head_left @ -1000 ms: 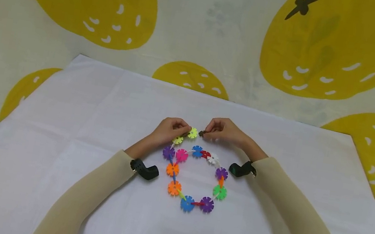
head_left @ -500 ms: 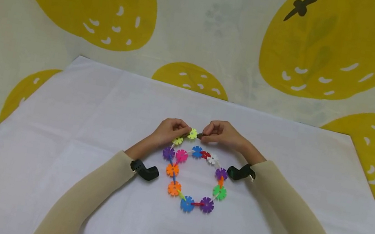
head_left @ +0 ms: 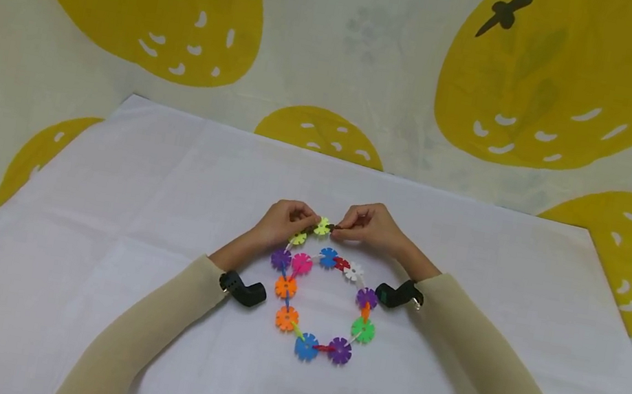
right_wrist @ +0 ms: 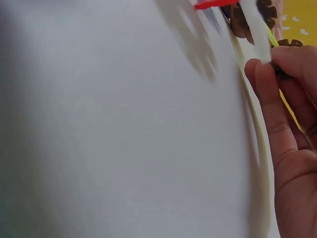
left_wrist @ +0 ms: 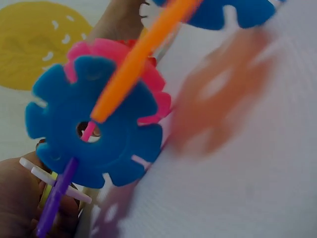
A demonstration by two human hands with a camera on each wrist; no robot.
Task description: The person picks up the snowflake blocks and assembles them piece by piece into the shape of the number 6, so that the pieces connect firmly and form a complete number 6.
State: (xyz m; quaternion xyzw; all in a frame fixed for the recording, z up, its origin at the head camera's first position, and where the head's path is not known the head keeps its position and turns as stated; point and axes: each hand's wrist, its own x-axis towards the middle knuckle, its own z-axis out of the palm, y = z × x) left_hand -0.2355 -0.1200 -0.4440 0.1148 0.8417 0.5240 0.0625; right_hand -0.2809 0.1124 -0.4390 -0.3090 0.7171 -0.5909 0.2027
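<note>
A chain of notched plastic snowflake discs lies on the white cloth, with a closed ring of mixed colours and a short branch from its upper left. My left hand [head_left: 288, 222] pinches the branch at a dark brown disc [right_wrist: 267, 12] between two yellow-green discs. Beyond it, the end yellow-green disc [head_left: 321, 226] faces up. My right hand [head_left: 369, 227] pinches another dark brown disc [right_wrist: 290, 43], held edge-on right at the yellow-green disc's right side. Close to the left wrist camera are a blue disc [left_wrist: 54, 114] and an orange one [left_wrist: 133, 59].
The ring's lower side has a blue disc [head_left: 306, 347] and a purple disc [head_left: 340, 351]; a green disc [head_left: 363, 330] is at its right. Black wrist cameras sit beside the ring. Behind the table [head_left: 191, 155] hangs a lemon-print cloth [head_left: 343, 69].
My right hand has moved slightly left, bringing its dark brown disc from a gap up to the end yellow-green disc. The ring has shifted a little left and down in view. The left hand keeps its pinch.
</note>
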